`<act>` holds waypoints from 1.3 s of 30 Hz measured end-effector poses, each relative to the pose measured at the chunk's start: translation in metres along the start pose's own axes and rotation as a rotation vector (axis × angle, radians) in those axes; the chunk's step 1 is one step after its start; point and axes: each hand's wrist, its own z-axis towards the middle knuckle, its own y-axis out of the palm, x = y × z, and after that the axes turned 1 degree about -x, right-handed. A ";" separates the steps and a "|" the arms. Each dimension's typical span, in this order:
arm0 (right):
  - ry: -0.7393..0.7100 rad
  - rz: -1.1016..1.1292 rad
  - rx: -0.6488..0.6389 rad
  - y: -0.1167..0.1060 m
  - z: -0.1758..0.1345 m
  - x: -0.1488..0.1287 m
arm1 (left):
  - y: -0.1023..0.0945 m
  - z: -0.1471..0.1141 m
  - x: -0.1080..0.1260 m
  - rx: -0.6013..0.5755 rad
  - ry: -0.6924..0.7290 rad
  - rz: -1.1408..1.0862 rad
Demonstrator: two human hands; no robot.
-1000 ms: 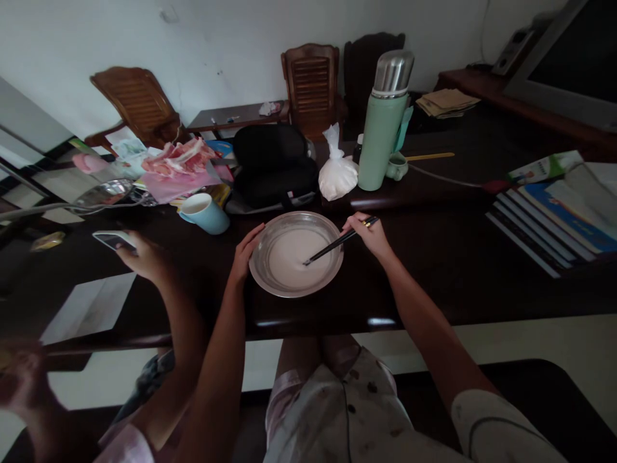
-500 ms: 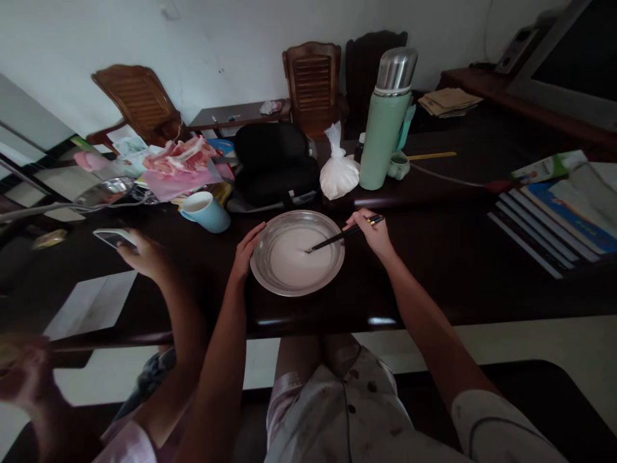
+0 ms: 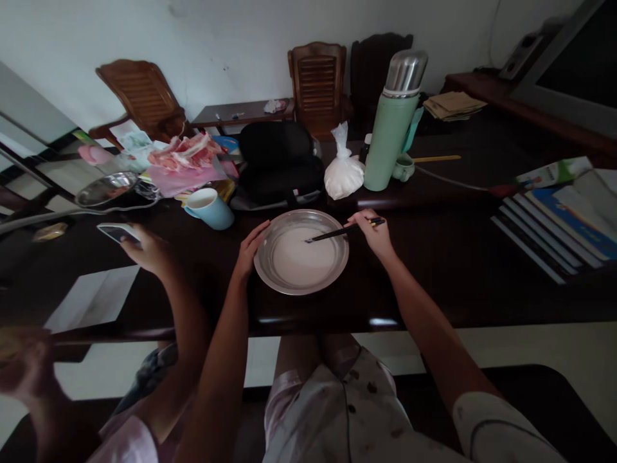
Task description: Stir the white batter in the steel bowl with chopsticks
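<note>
A wide metal bowl [image 3: 301,288] stands near the table's front edge, with a smooth whitish liquid [image 3: 303,257] inside. My left hand [image 3: 249,251] holds its left rim, fingers laid along the outside and thumb hidden. Black chopsticks [image 3: 332,233] with gold bands are pinched in my right hand [image 3: 373,233], to the right of the bowl. Their coated tips reach into the liquid near its far side. Behind the bowl sits a knotted clear bag of white powder [image 3: 343,177].
A green thermos [image 3: 393,138] stands behind my right hand, beside a small cup [image 3: 403,167]. Left of the bowl are a blue mug [image 3: 212,211], raw meat [image 3: 186,153] on pink plastic and a black case [image 3: 279,167]. Another person's hand [image 3: 149,249] holds a phone. Books [image 3: 554,231] lie stacked at right.
The chopstick tips have moved toward the far side of the bowl and now lie at a flatter angle. My left hand keeps its place on the rim. The view has shifted slightly.
</note>
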 end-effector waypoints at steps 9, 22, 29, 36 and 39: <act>-0.038 -0.006 -0.247 0.013 -0.008 -0.007 | 0.000 0.000 0.000 0.008 -0.004 0.003; 0.100 0.152 -0.102 -0.007 0.002 -0.002 | 0.000 0.000 -0.001 -0.006 -0.024 -0.022; -0.085 -0.020 -0.300 0.015 -0.009 -0.005 | 0.001 0.000 0.003 0.007 -0.014 -0.003; -0.071 -0.063 -0.016 -0.006 0.002 0.000 | -0.002 0.001 -0.003 0.004 -0.018 -0.038; 0.037 0.099 -0.026 -0.013 0.004 -0.003 | -0.002 0.001 -0.006 -0.002 -0.032 -0.045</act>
